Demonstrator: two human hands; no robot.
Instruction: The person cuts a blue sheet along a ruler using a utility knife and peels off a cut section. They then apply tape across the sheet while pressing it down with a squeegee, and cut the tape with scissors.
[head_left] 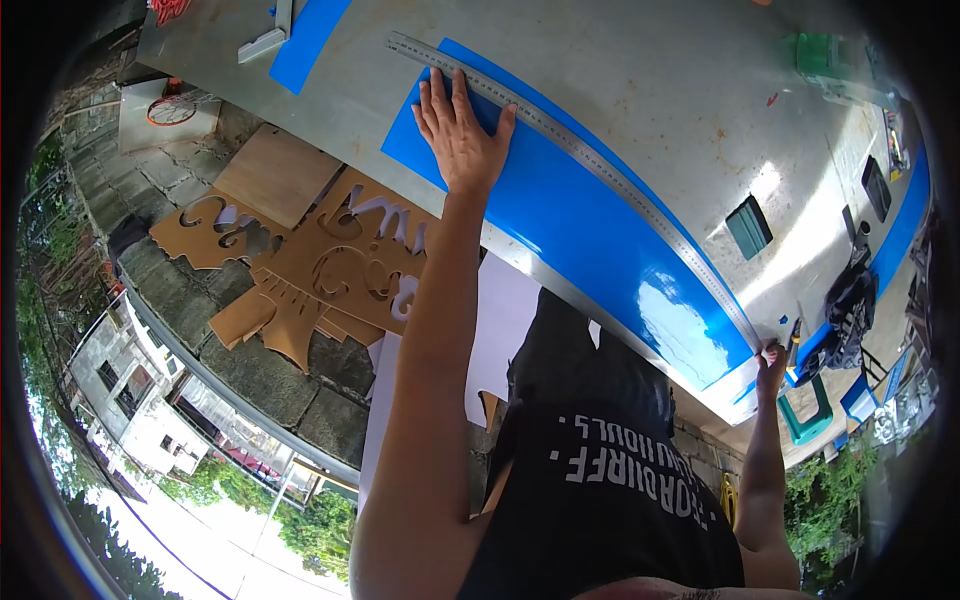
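Observation:
A long metal ruler [612, 172] lies lengthwise over a glossy blue sheet [570, 215] on the table. My left hand [465, 140] is spread flat at the sheet's left part, its fingertips touching the ruler's edge. Far to the right, my right hand [770, 368] is closed at the ruler's other end, with the fingers bunched there; small details of this grip are hard to see. Just beside that hand is a cutter with a yellow-and-black handle [794, 345], apparently resting on the table. A narrow strip of blue shows beyond the ruler.
Another blue piece [308, 45] and a metal square [264, 44] lie at the table's far left. Dark rectangular items [749, 227] and a black bag [848, 310] are at right. A green stool [806, 412] stands off the corner. Cut-out brown boards [345, 240] lie left, below the table.

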